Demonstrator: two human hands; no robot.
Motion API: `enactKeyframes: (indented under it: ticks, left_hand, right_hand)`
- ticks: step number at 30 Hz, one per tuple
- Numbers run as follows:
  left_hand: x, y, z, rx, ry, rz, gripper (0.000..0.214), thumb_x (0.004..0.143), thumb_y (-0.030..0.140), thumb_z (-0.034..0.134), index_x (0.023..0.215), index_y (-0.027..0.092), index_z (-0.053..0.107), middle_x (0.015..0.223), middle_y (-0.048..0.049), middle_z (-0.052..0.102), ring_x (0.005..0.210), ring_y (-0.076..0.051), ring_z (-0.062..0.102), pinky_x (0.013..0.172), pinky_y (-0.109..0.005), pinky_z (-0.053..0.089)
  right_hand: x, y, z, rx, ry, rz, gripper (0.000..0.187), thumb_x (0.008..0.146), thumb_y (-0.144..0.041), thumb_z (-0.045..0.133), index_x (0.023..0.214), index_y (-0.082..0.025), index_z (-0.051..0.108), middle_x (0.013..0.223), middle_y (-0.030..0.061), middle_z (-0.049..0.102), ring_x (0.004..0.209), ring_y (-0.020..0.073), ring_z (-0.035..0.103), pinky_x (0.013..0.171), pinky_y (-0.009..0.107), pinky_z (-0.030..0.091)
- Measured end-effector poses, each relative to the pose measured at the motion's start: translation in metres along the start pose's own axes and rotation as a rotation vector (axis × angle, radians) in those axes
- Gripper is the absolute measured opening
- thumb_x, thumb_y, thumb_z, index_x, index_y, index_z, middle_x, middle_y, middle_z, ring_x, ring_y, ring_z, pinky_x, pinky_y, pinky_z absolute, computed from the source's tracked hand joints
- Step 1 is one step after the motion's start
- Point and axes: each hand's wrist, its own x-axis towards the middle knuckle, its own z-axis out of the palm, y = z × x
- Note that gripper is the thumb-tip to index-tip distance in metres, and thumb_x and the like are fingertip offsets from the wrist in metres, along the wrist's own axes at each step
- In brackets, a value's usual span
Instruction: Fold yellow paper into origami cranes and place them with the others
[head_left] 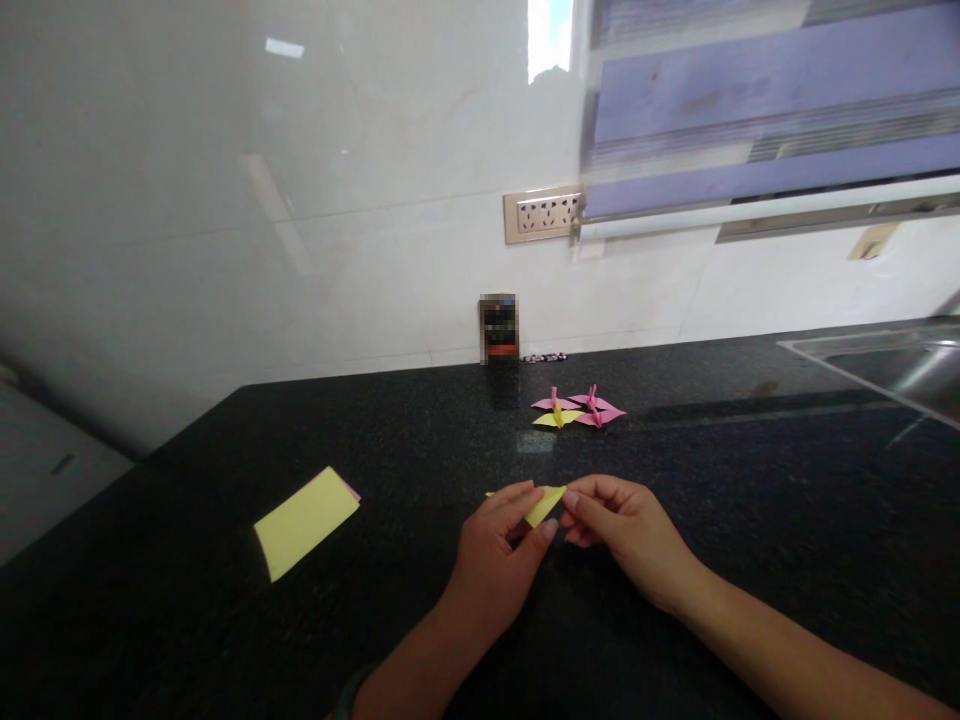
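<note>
A small folded piece of yellow paper (545,503) is held low over the black countertop (375,430) between both my hands. My left hand (501,550) pinches its left part with thumb and fingers. My right hand (619,523) pinches its right end with the fingertips closed. Further back on the counter lie folded paper cranes (576,410), two pink ones and a yellow one, close together.
A stack of yellow and pink paper sheets (306,520) lies at the left on the counter. A small dark box (499,328) stands against the tiled wall under a socket strip (542,214). A steel sink (900,370) sits at the right edge.
</note>
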Motion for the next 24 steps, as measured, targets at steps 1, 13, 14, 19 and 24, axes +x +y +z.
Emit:
enactKeyframes:
  ticks: [1, 13, 14, 19, 24]
  left_hand:
    - [0.0, 0.0002, -0.0002, 0.016, 0.003, 0.005, 0.031, 0.072, 0.028, 0.054, 0.102, 0.024, 0.059, 0.11, -0.0063, 0.056, 0.101, -0.02, 0.051, 0.084, -0.034, 0.044]
    - [-0.0014, 0.0002, 0.0023, -0.065, -0.01, -0.012, 0.034, 0.069, 0.025, 0.058, 0.103, 0.021, 0.058, 0.113, -0.008, 0.054, 0.103, -0.021, 0.049, 0.086, -0.035, 0.042]
    - [-0.0015, -0.0002, 0.0036, -0.149, -0.02, -0.05, 0.036, 0.068, 0.026, 0.059, 0.103, 0.02, 0.058, 0.113, -0.0086, 0.054, 0.102, -0.021, 0.049, 0.083, -0.034, 0.044]
    - [0.001, 0.0031, 0.0067, -0.555, -0.108, -0.312, 0.038, 0.066, 0.025, 0.062, 0.102, 0.012, 0.056, 0.098, -0.0106, 0.062, 0.086, -0.019, 0.058, 0.078, -0.032, 0.045]
    - [0.0047, 0.0078, 0.0021, -0.656, -0.09, -0.439, 0.037, 0.067, 0.026, 0.062, 0.099, 0.01, 0.058, 0.094, -0.0101, 0.064, 0.084, -0.018, 0.059, 0.078, -0.032, 0.044]
  right_hand:
    - [0.0, -0.0001, 0.0002, 0.0, 0.003, 0.003, 0.022, 0.073, -0.035, 0.053, 0.072, -0.014, 0.058, 0.061, 0.0009, 0.058, 0.051, 0.0091, 0.052, 0.05, 0.021, 0.041]
    - [-0.0005, 0.0007, 0.0001, 0.015, 0.008, -0.017, 0.018, 0.073, -0.031, 0.051, 0.067, -0.015, 0.056, 0.055, -0.0013, 0.055, 0.049, 0.0087, 0.05, 0.049, 0.02, 0.039]
    - [-0.0006, 0.0007, 0.0005, 0.012, 0.011, -0.021, 0.018, 0.073, -0.03, 0.051, 0.067, -0.015, 0.056, 0.055, -0.0014, 0.055, 0.049, 0.0088, 0.05, 0.049, 0.02, 0.039]
    - [-0.0027, 0.0022, 0.0049, -0.037, -0.027, -0.061, 0.016, 0.074, -0.028, 0.05, 0.067, -0.015, 0.056, 0.056, -0.0013, 0.053, 0.051, 0.0096, 0.049, 0.051, 0.021, 0.039]
    - [-0.0038, 0.007, 0.0072, -0.091, -0.065, -0.107, 0.015, 0.075, -0.027, 0.05, 0.067, -0.016, 0.057, 0.062, 0.0006, 0.057, 0.056, 0.0112, 0.052, 0.055, 0.023, 0.042]
